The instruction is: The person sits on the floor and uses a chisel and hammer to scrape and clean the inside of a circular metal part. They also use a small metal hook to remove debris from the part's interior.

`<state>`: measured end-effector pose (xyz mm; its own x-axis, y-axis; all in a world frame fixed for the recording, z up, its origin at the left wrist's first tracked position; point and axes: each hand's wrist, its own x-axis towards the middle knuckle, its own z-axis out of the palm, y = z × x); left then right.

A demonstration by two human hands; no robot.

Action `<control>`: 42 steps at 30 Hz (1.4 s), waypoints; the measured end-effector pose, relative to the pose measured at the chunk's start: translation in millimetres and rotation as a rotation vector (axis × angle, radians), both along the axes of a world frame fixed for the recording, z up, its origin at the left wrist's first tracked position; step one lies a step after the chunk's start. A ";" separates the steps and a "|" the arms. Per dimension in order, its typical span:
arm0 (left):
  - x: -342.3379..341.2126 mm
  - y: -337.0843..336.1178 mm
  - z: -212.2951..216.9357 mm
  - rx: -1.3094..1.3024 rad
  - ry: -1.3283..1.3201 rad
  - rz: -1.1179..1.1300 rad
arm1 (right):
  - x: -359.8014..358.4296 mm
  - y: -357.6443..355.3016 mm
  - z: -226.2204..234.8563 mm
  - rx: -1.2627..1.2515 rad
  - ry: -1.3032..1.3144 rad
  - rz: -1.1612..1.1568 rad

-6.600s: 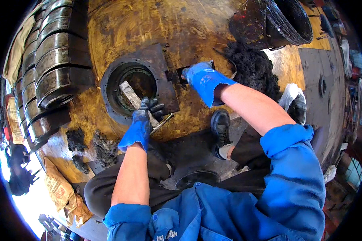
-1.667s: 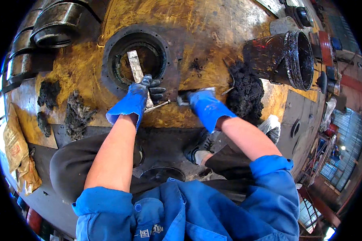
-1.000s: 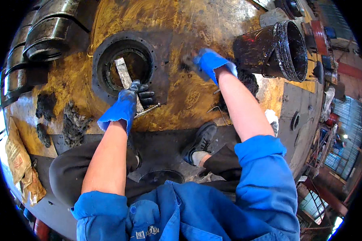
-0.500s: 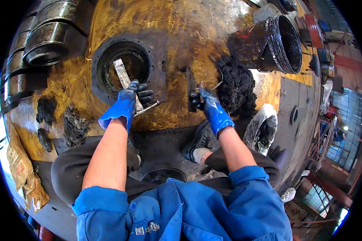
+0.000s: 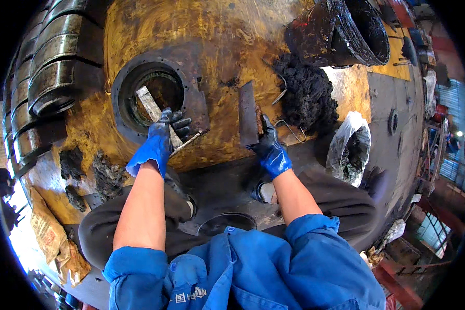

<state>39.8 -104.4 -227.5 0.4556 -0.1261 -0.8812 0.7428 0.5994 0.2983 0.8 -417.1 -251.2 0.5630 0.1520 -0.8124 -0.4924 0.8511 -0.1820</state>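
Observation:
My left hand (image 5: 163, 135), in a blue rubber glove dark with grime, grips a pale flat bar (image 5: 149, 103). The bar's far end reaches over the opening of a dark round metal flange (image 5: 123, 103) with bolt holes. A thin metal rod (image 5: 187, 142) juts out beside those fingers. My right hand (image 5: 272, 147), gloved likewise, is closed at the near end of a dark flat metal plate (image 5: 247, 114) with a rusty brown strip along its right side. Its fingertips are partly hidden by the plate. A bent wire hook (image 5: 293, 132) lies just right of this hand.
Black fibrous waste (image 5: 307, 93) is heaped at the right, below a tipped grimy bucket (image 5: 315, 36). A clear plastic bag (image 5: 350, 150) stands nearer. Ribbed metal cylinders (image 5: 62, 67) line the left, with dark clumps (image 5: 107, 175) and a brown paper sack (image 5: 51, 232) nearer.
The plate by my right hand has turned from edge-on to showing its broad face. My right hand has shifted slightly nearer to me. The left hand keeps its grip on the bar.

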 end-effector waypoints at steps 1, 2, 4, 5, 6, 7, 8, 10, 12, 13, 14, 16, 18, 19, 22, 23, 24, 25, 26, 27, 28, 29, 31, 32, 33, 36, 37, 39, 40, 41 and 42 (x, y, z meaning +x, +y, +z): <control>-1.0 1.2 -4.3 -0.010 -0.001 0.007 | 1.2 3.1 1.8 -0.088 0.018 0.034; 0.5 0.0 -3.0 -0.022 -0.003 0.010 | -0.1 2.8 -0.6 -0.174 0.022 0.078; 1.2 -2.8 0.6 0.023 0.022 -0.004 | -2.6 3.4 -5.6 -0.344 0.033 0.167; 2.4 -4.6 2.7 0.047 0.035 -0.011 | -7.0 3.3 -9.7 -0.456 -0.027 0.242; 4.1 -3.7 0.1 0.049 0.056 -0.031 | -13.4 4.1 -13.1 -0.568 -0.087 0.316; 5.0 -2.1 -0.7 0.055 0.068 -0.025 | -19.6 5.7 -16.4 -0.680 -0.147 0.391; 5.2 -3.6 -2.9 0.054 0.080 -0.029 | -31.1 4.6 -32.0 -0.756 -0.163 0.413; 4.0 1.1 -14.1 0.082 0.077 -0.033 | -48.2 23.3 -32.7 -1.077 -0.182 0.460; 4.4 -2.0 -10.3 0.079 0.078 -0.032 | -60.3 29.9 -34.2 -1.234 -0.155 0.487; 3.7 -1.9 -7.7 0.078 0.078 -0.028 | -63.4 32.0 -35.2 -1.225 -0.123 0.493; 3.4 -1.6 -4.1 0.086 0.061 -0.080 | -64.2 34.0 -36.9 -1.216 -0.091 0.500; 5.1 -2.0 -0.6 0.081 0.085 -0.063 | -52.1 36.3 -45.6 -1.164 -0.023 0.513; 6.1 -8.5 3.1 0.166 0.127 0.009 | -24.0 38.9 -44.5 -1.092 0.029 0.542; 7.4 -9.4 4.8 0.139 0.132 0.021 | 1.3 39.1 -42.3 -1.048 0.048 0.563; 6.4 -5.0 2.2 0.100 0.147 0.015 | 88.6 37.4 -51.7 -1.403 -0.208 0.653; 5.2 -2.4 1.0 0.080 0.160 0.035 | 124.2 45.4 -44.4 -1.346 -0.265 0.596; 5.6 -8.5 0.8 0.044 0.170 0.039 | 156.0 38.0 -54.2 -1.271 -0.339 0.527; 8.6 -12.3 1.5 0.018 0.168 0.054 | 187.6 32.9 -64.5 -1.182 -0.412 0.463; 10.1 -13.4 -0.1 0.050 0.180 0.051 | 222.2 26.2 -79.0 -1.207 -0.488 0.470; 10.6 -16.1 1.1 0.068 0.183 0.050 | 254.4 24.5 -83.7 -1.196 -0.550 0.475; 12.8 -16.5 2.0 0.095 0.182 0.060 | 277.5 33.5 -77.6 -1.112 -0.583 0.478; 12.2 -17.7 3.6 0.112 0.189 0.057 | 299.2 32.1 -67.5 -1.043 -0.604 0.469; -1.9 2.2 -9.9 0.070 0.154 0.068 | 333.4 52.4 -1.9 -0.748 -0.583 0.466; -2.0 1.0 -6.5 0.059 0.135 0.067 | 339.7 49.4 33.4 -0.719 -0.640 0.487; 1.2 -2.4 0.9 0.044 0.107 0.061 | 341.6 42.8 73.4 -0.698 -0.703 0.502; 2.3 -6.5 3.0 -0.004 0.068 0.108 | 360.3 26.4 147.4 -0.771 -0.865 0.496; 0.0 -3.9 -1.9 -0.011 0.053 0.102 | 363.3 17.8 167.5 -0.814 -0.905 0.478; -3.1 -0.7 3.4 -0.018 0.019 0.077 | 340.8 -3.0 229.4 -0.936 -0.913 0.553; -4.5 6.6 -2.2 -0.023 0.013 0.069 | 334.7 -16.2 248.1 -0.936 -0.939 0.568; -2.6 0.5 -3.7 -0.040 0.009 0.049 | 323.8 -36.7 267.3 -0.951 -0.954 0.582; 2.6 -17.6 29.3 -0.002 0.039 0.059 | 299.0 -56.9 290.1 -1.021 -0.953 0.593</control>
